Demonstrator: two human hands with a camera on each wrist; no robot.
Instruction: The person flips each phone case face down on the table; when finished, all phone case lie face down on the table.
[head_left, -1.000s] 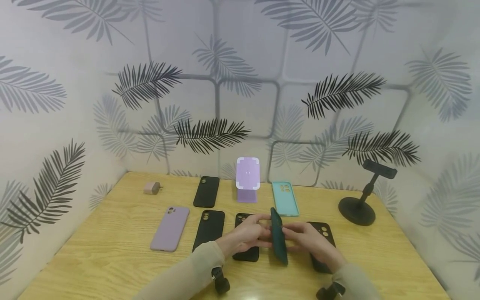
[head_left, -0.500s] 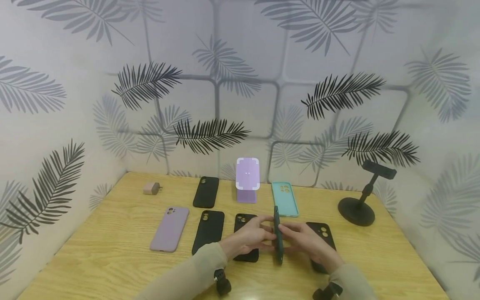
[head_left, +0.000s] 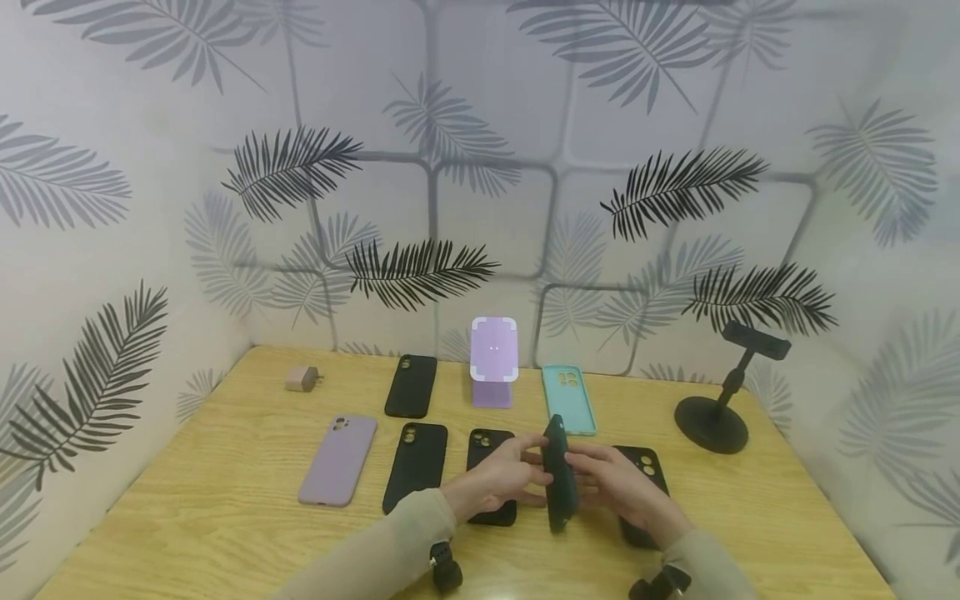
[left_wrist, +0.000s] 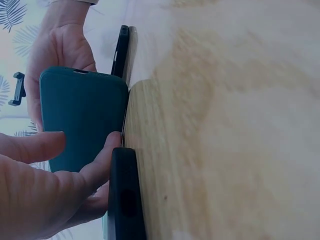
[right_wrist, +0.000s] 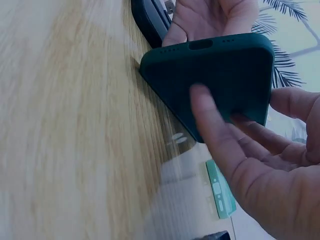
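Note:
A dark green phone case (head_left: 561, 479) stands on its long edge between the two hands, low over the table. My left hand (head_left: 502, 475) grips it from the left; in the left wrist view its thumb lies against the smooth green face and a finger is at the lower edge. From the other side my right hand (head_left: 626, 487) holds it too. The right wrist view shows the right fingers (right_wrist: 212, 120) reaching into the case's dark hollow side, with the thumb at its upper edge. One black phone case (head_left: 492, 500) lies beneath the left hand, another black phone case (head_left: 645, 462) beneath the right.
Two more black phone cases (head_left: 415, 467) and a lilac phone case (head_left: 337, 461) lie to the left. Farther back are a pink charger plug (head_left: 302, 378), a purple stand (head_left: 494, 350) and a turquoise phone case (head_left: 570, 404). At the right rises a black phone holder (head_left: 712, 423).
The green phone case has turned from a slant to edge-on, then tilted again to show more of a broad side. Both hands keep nearly the same place.

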